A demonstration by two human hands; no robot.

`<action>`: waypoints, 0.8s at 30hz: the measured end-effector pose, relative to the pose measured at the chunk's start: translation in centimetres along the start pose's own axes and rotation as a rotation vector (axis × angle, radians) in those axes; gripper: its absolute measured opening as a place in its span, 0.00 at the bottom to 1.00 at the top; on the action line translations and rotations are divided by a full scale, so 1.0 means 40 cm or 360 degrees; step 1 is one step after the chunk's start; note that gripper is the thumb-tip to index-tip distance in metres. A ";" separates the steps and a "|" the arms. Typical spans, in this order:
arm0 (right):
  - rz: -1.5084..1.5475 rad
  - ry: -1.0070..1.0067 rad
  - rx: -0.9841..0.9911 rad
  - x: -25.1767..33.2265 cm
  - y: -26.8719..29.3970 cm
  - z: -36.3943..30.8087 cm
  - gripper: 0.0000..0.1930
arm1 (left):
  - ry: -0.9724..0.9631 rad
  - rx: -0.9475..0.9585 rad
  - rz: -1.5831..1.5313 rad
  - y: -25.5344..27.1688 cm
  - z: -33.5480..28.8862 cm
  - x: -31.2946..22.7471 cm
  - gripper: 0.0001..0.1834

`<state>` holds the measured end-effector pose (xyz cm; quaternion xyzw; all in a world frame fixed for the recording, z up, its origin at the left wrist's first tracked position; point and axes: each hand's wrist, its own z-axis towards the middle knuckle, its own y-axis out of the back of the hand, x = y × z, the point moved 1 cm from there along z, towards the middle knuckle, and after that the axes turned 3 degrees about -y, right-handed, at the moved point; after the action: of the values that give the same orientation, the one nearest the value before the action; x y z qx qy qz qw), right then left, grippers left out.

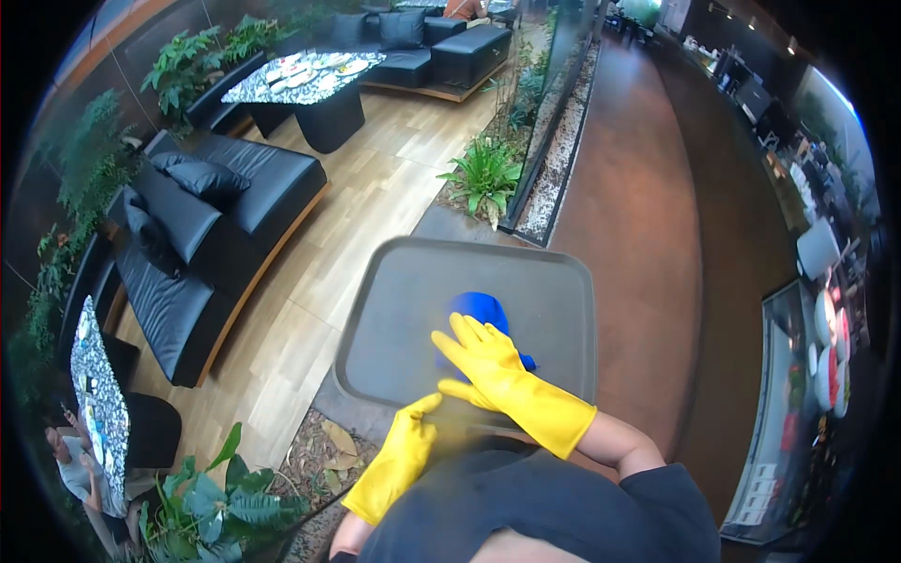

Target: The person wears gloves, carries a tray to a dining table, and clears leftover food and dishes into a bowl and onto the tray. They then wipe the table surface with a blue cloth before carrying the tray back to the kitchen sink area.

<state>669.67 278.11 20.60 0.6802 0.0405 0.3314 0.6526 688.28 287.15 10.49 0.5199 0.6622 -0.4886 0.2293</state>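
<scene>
A large grey-brown tray (pixel 394 300) lies flat in front of me. On it is a bunched blue cloth (pixel 481 308), partly covered by my right hand (pixel 488 361) in a yellow rubber glove. The right fingers are stretched out and lie flat over the cloth, pressing it to the tray. At the tray's near edge is my left hand (pixel 402 452), also yellow-gloved, its fingers bent around the rim. The undersides of its fingers are hidden.
The tray rests on a stone ledge (pixel 450 223) beside a planting bed with a green fern (pixel 486 176) and a glass partition. Black sofas (pixel 202 225) and a speckled table with dishes (pixel 305 75) stand left. A seated person (pixel 80 460) is lower left. A food counter (pixel 774 403) runs along the right.
</scene>
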 end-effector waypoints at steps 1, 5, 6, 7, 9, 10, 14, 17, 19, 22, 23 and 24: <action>-0.0066 0.0002 -0.0114 -0.053 -0.013 0.093 0.35 | 0.0156 -0.0001 -0.0212 0.010 0.085 -0.067 0.19; 0.0305 -0.0173 -0.0326 -0.227 0.051 0.450 0.23 | 0.0484 -0.0124 -0.0737 0.048 0.392 -0.346 0.20; 0.0583 -0.0239 -0.0397 -0.284 0.071 0.528 0.22 | 0.0535 -0.0151 -0.0830 0.047 0.475 -0.419 0.20; 0.0794 -0.0606 -0.0248 -0.301 0.120 0.618 0.21 | 0.0569 -0.0214 -0.0932 0.065 0.553 -0.489 0.20; 0.1761 -0.0776 -0.0278 -0.406 0.159 0.781 0.21 | 0.0589 -0.0343 -0.1043 0.109 0.729 -0.603 0.20; 0.2209 -0.0803 -0.0385 -0.474 0.171 0.850 0.21 | 0.0582 -0.0368 -0.1026 0.141 0.835 -0.633 0.21; 0.2733 -0.0796 -0.0756 -0.737 0.252 1.157 0.19 | 0.0269 -0.0441 -0.0521 0.394 1.258 -0.647 0.16; 0.2763 -0.0623 -0.0902 -0.931 0.314 1.428 0.21 | 0.0341 -0.0692 -0.0884 0.421 1.490 -0.892 0.08; 0.2792 -0.0785 -0.0985 -0.975 0.357 1.629 0.21 | 0.0283 -0.0828 -0.0920 0.477 1.607 -1.052 0.08; 0.2655 -0.0678 -0.0825 -1.060 0.340 1.908 0.26 | -0.0044 -0.1025 -0.1144 0.650 1.764 -1.236 0.11; 0.2744 -0.0654 -0.0730 -1.067 0.337 2.008 0.26 | -0.0100 -0.1114 -0.1113 0.707 1.813 -1.288 0.11; 0.2828 -0.0634 -0.0646 -1.064 0.332 2.107 0.27 | -0.0148 -0.1195 -0.1076 0.765 1.865 -1.340 0.11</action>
<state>674.04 182.89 21.83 0.3788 -0.6662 0.5871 0.2609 719.96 195.66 10.37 0.1359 0.9125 -0.2864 0.2585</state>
